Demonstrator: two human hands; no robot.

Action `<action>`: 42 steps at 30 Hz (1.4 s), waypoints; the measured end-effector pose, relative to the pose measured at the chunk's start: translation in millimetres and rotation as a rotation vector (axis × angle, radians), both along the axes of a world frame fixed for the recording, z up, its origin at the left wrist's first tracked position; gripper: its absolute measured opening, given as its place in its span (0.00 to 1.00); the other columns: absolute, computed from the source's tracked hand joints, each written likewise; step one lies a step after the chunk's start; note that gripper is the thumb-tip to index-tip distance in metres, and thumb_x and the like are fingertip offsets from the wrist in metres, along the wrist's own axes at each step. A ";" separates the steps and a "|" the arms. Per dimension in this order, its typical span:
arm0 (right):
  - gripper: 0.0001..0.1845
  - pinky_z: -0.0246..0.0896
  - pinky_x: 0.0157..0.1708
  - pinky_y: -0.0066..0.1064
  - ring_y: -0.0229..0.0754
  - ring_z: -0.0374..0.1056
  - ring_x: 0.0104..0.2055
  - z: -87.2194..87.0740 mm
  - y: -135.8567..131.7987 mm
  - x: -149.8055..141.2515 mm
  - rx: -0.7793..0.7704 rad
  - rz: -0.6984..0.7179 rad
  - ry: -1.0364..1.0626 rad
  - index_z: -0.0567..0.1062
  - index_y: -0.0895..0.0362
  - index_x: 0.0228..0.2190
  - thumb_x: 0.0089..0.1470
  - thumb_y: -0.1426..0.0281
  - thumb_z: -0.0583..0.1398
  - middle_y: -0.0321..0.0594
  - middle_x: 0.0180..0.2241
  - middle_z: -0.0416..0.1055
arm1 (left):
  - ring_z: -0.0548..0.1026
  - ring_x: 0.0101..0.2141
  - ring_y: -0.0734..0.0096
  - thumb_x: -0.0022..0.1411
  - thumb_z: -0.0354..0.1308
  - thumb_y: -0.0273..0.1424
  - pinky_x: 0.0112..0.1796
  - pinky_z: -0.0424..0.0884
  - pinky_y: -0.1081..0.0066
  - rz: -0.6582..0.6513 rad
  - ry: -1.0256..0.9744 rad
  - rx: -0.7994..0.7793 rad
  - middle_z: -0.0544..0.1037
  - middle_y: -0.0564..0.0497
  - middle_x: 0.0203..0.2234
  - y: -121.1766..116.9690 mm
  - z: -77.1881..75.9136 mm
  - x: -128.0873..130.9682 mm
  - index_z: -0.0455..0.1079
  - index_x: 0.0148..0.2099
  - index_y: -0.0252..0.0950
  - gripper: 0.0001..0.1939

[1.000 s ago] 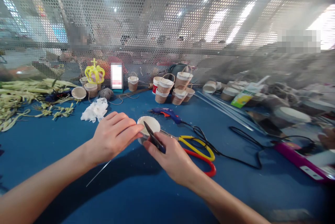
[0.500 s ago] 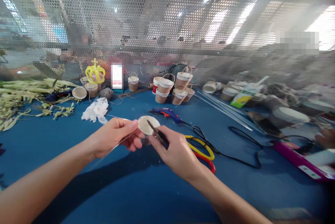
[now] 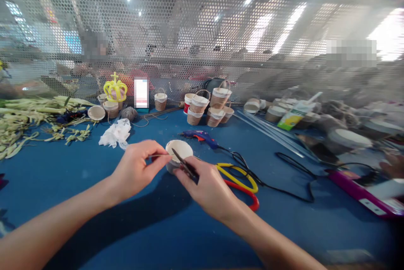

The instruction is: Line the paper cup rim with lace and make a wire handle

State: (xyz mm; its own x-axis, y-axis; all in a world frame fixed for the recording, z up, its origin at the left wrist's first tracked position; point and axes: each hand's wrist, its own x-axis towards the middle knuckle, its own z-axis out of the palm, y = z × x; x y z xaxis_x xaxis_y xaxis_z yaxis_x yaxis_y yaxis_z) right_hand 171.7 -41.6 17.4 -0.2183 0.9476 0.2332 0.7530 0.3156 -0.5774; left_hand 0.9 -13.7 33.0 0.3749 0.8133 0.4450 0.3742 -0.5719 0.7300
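Note:
A small paper cup (image 3: 179, 148) with a pale inside stands between my hands, its mouth tipped toward me. My left hand (image 3: 140, 169) is closed in a pinch at the cup's left rim, holding a thin pale strand (image 3: 155, 156). My right hand (image 3: 206, 183) is wrapped round the scissors (image 3: 241, 169), gripping them by the blades. The dark blade tip lies over the cup's opening, and the yellow and red handle loops stick out behind the hand. The right fingers also touch the cup's side; their tips are partly hidden.
A blue glue gun (image 3: 202, 137) with a black cord lies behind the cup. Wrapped cups with handles (image 3: 216, 116), a yellow crown (image 3: 115, 89), crumpled white tissue (image 3: 115, 133) and grey twine (image 3: 128, 113) stand further back. Clear glue sticks (image 3: 274, 135) and a purple power strip (image 3: 362, 192) lie right.
My left hand has turned over, from fingers supporting the cup's side to a pinch on the strand at its rim. The right hand has shifted slightly left and down with the scissors.

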 end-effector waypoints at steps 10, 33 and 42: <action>0.13 0.53 0.22 0.25 0.35 0.60 0.22 9.0 9.2 12.7 0.027 -0.049 0.077 0.66 0.58 0.23 0.51 0.62 0.53 0.35 0.20 0.66 | 0.67 0.27 0.75 0.59 0.50 0.34 0.31 0.65 0.73 -0.130 -0.061 -0.105 0.72 0.50 0.28 24.6 -18.5 -6.6 0.69 0.34 0.33 0.10; 0.16 0.48 0.16 0.24 0.30 0.51 0.16 1.4 27.4 -3.2 -0.502 0.165 0.531 0.58 0.56 0.21 0.49 0.59 0.55 0.28 0.15 0.54 | 0.65 0.22 0.77 0.54 0.57 0.27 0.23 0.63 0.76 0.081 0.135 0.770 0.66 0.56 0.19 40.9 -30.8 -17.9 0.60 0.26 0.35 0.08; 0.12 0.50 0.22 0.25 0.33 0.54 0.21 -6.7 18.2 0.8 -0.119 0.014 0.099 0.66 0.58 0.21 0.49 0.64 0.54 0.33 0.18 0.62 | 0.69 0.33 0.66 0.54 0.59 0.28 0.35 0.63 0.66 0.144 0.444 1.097 0.76 0.49 0.28 27.7 -4.2 -19.0 0.67 0.37 0.35 0.07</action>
